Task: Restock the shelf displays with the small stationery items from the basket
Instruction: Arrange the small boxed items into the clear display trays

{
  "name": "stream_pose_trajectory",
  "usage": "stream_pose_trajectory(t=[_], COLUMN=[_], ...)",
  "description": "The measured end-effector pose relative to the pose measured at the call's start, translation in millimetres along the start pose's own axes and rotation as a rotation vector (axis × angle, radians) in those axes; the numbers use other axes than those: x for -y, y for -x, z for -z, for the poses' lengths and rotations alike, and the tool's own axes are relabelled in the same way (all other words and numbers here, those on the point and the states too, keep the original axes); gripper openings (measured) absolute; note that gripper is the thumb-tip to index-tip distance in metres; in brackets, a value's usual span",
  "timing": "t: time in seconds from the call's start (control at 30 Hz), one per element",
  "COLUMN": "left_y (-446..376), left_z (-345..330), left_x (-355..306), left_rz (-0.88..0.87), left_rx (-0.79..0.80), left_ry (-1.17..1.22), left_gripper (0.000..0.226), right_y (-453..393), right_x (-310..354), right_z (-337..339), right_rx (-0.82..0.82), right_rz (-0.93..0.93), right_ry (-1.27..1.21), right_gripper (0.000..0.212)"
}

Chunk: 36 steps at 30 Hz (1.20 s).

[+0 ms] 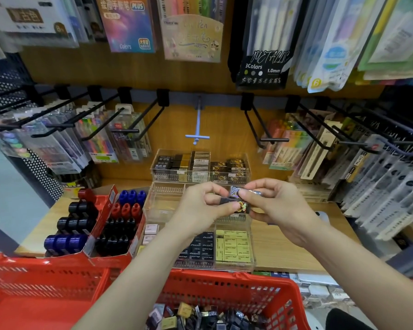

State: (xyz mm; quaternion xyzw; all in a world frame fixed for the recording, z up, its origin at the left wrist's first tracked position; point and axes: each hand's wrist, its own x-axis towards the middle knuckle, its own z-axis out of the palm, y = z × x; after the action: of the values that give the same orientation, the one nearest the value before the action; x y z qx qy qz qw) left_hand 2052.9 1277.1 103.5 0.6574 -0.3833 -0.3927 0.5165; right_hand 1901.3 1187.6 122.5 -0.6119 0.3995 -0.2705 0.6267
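Red basket (224, 285) nearest; left hand (200, 206) and right hand (275, 207) pinch small boxes (239, 201), long axis crosswise, above the clear organizer's (157, 201) empty middle tier

Both hands (243, 206) together, fingers curled, pinching.

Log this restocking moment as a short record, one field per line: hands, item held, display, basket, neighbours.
left hand: pinches the left end of the small boxes
right hand: pinches their right end
item held: two small dark patterned boxes, held above the display
display: tiered clear acrylic organizer; top tier stocked, middle tier's left compartment shows no stock, bottom tier holds black and yellow packs
basket: red basket at the near edge, small packs inside
neighbours: red cardboard trays of capped items on the left; packaged pens hang on hooks
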Motion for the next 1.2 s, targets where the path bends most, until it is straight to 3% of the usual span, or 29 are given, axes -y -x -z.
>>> stream_pose_trajectory(t=[0.17,0.33,0.5,0.77,1.03,1.2], left_y=[1,-3,-8,-19,-63,-127], left_z=[-5,-6,-4,-6,6,2], left_x=[8,12,16,32,31,12], left_rz=[0.027,0.119,0.196,0.214,0.247,0.182], left_rx=[0.019,0.067,0.017,-0.001,-0.110,-0.241], left_ry=[0.055,0.301,0.407,0.353,0.335,0.210], left_gripper=[0.024,0.020,0.019,0.017,0.010,0.015], right_y=[-2,-7,-10,-20,-61,-110], right_x=[-9,-12,-20,-35,-32,-21], right_z=[-4,-1,5,12,-3,-6], right_rx=[0.061,0.085,0.086,0.088,0.055,-0.075], right_rz=[0.046,0.109,0.279,0.552,0.586,0.465], right_ry=[0.037,0.046,0.367,0.712,0.796,0.819], right_gripper=[0.012,0.014,0.049,0.058,0.053,0.059])
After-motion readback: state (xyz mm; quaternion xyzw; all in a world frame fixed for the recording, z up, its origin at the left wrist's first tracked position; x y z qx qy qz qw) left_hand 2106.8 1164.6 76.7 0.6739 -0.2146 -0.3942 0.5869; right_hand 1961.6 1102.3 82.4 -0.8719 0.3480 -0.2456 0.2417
